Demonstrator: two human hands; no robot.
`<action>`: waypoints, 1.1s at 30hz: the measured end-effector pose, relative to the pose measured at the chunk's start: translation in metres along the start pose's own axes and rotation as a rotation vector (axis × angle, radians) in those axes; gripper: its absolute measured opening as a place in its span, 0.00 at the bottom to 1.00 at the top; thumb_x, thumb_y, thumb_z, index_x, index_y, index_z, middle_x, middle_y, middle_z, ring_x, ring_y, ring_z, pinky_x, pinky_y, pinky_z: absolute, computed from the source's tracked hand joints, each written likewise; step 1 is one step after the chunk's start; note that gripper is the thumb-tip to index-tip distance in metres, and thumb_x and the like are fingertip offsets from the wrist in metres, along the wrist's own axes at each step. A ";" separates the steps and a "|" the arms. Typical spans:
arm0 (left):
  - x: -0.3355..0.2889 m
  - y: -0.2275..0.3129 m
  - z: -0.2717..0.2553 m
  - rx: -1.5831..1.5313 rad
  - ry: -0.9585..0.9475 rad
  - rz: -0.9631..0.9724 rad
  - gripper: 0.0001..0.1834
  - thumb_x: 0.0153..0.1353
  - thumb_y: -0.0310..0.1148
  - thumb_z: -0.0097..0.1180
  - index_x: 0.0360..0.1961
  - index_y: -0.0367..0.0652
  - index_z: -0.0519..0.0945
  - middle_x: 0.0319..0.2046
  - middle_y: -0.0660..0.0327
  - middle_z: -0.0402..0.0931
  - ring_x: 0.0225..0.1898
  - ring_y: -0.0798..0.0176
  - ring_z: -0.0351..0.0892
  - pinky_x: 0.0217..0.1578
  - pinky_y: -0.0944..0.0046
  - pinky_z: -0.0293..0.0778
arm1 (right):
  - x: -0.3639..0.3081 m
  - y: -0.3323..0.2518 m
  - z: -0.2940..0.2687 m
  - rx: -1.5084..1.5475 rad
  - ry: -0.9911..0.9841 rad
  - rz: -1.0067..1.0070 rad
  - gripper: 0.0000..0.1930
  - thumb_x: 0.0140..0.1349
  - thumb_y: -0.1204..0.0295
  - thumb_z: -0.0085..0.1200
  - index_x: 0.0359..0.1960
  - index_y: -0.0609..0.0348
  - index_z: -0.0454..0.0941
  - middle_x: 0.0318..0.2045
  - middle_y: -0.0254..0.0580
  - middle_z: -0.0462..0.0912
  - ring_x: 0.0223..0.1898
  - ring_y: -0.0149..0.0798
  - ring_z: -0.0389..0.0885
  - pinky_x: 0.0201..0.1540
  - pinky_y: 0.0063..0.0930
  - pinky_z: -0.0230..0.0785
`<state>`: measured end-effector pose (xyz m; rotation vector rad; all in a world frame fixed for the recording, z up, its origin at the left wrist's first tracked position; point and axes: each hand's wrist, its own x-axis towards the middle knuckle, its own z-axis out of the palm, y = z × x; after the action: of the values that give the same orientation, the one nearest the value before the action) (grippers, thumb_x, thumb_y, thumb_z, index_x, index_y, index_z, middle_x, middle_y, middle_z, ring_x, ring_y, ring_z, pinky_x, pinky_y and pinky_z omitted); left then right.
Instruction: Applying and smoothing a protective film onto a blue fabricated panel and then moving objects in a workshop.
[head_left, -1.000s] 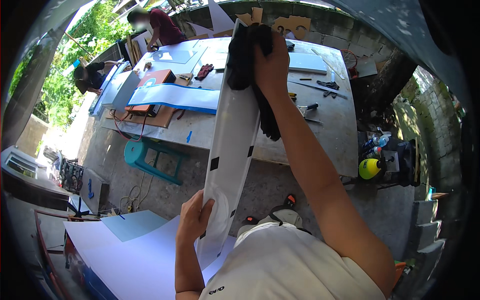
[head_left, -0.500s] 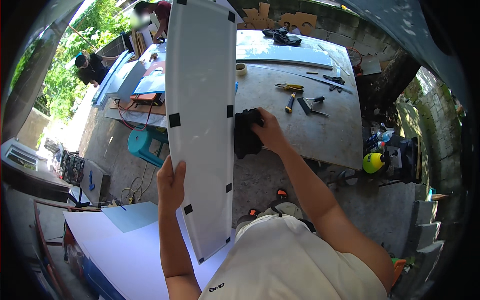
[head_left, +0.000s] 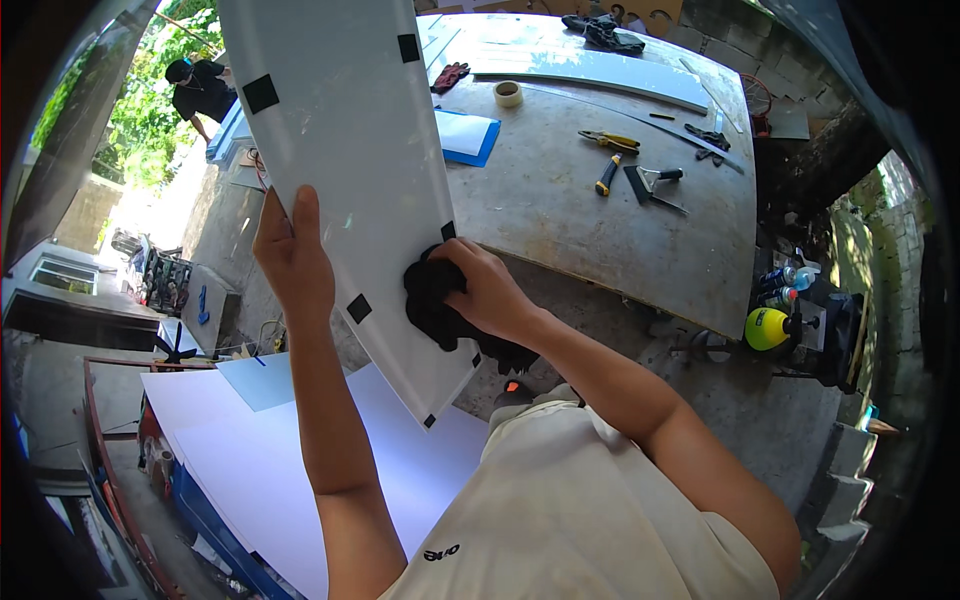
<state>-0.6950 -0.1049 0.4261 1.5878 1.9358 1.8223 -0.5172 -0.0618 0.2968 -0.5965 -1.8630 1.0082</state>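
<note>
A long white panel [head_left: 350,150] with small black square marks stands tilted in front of me, its lower end near my chest. My left hand [head_left: 292,255] grips its left edge, thumb on the face. Against the lower right part of the panel, my right hand [head_left: 480,290] presses a bunched black cloth [head_left: 432,300].
A large grey worktable [head_left: 600,230] lies ahead with pliers [head_left: 610,140], a screwdriver [head_left: 606,176], a scraper [head_left: 650,182], a tape roll [head_left: 508,94] and a blue-backed sheet [head_left: 465,135]. White sheets [head_left: 300,470] lie at lower left. Another person [head_left: 200,90] crouches far left. A yellow helmet [head_left: 766,328] sits at right.
The panel has swung closer and tilted, now filling the upper left. My right hand with the cloth has slid down from the panel's top to its lower part. My left hand has moved up its edge.
</note>
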 end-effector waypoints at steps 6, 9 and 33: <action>-0.007 -0.015 0.011 -0.105 0.032 -0.039 0.19 0.75 0.37 0.59 0.56 0.31 0.80 0.43 0.58 0.84 0.42 0.70 0.81 0.41 0.66 0.78 | 0.050 -0.063 -0.020 0.198 0.207 -0.218 0.26 0.48 0.82 0.62 0.53 0.59 0.76 0.46 0.51 0.78 0.52 0.57 0.81 0.55 0.42 0.75; -0.007 0.009 0.025 -0.082 0.183 -0.128 0.22 0.74 0.39 0.59 0.59 0.30 0.79 0.47 0.52 0.84 0.44 0.64 0.85 0.42 0.64 0.83 | -0.005 -0.031 -0.002 0.131 0.130 -0.078 0.26 0.48 0.84 0.63 0.52 0.59 0.76 0.47 0.49 0.74 0.51 0.58 0.80 0.53 0.44 0.75; 0.027 0.010 -0.039 0.321 0.632 -0.204 0.30 0.73 0.45 0.51 0.66 0.32 0.73 0.62 0.45 0.74 0.58 0.46 0.79 0.56 0.51 0.79 | -0.186 0.076 -0.419 0.264 0.665 0.601 0.27 0.62 0.72 0.68 0.62 0.62 0.75 0.56 0.43 0.83 0.57 0.45 0.83 0.59 0.38 0.77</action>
<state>-0.7264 -0.1171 0.4611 0.8546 2.6397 2.1849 -0.0606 0.0095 0.2494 -1.1970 -0.9585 1.2136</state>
